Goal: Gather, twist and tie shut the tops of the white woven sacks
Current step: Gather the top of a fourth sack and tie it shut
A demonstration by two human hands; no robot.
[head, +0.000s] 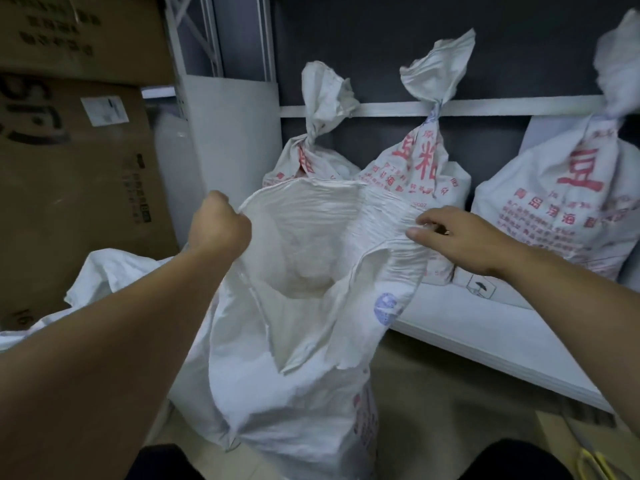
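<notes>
The stack of cardboard boxes [69,168] crowds the left side. There is little elbow room there for twisting, and a wide swing of the left arm could knock into them.

The open sack [294,393] stands on the floor [433,410] close in front of the person, its mouth spread wide. Three tied sacks [415,174] lean against the dark wall behind it. The upper walls of the open sack hang slack, so it looks only partly filled. The main risk is that an uneven pull from the two sides makes it slump or tip toward the flat white board [485,327] on the right. Whatever pale stuff lies inside could then spill; what it is I cannot tell.

A crumpled empty sack [114,271] lies on the left near the base and could get dragged along or caught up in the gather.

The near wall of the open sack has a ragged torn edge [311,358]. Hard twisting could run that tear further down and leave a gap below the tie.

The left hand [218,223] is closed in a fist around the left rim and holds it firmly. The right hand [464,237] lies at the folded right rim, thumb and forefinger on the cloth and the other fingers loosely bent. Whether it has actually pinched the fabric I cannot tell. If it has not, the gather would start from one side only. The right rim could then slip free, giving a lopsided neck that a knot would hold poorly.
</notes>
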